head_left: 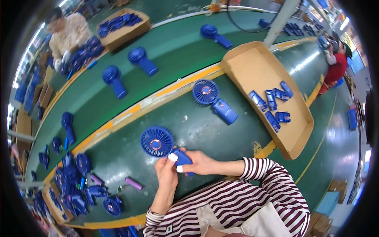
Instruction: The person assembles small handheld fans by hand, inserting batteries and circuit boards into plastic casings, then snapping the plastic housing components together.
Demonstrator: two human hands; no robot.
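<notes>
A blue handheld fan [156,141] is held between my two hands, its round grille to the left and its handle angled down to the right. My left hand [166,173] closes around the fan's neck and upper handle, thumb pressed on it. From the right, my right hand [201,162] grips the handle's side and lower end. White covers sit on both thumbs. Beyond my hands, a second blue fan [205,92] lies on the green table, beside its handle [225,111]. The fingers beneath the held handle are partly hidden.
A shallow cardboard tray [246,65] holding several blue handle parts stands at right. Purple cylindrical batteries [133,183] and a pile of blue fans [69,177] lie at left. Several fans rest on the green conveyor belt [169,59]. One person [71,31] works across it, another [337,65] at far right.
</notes>
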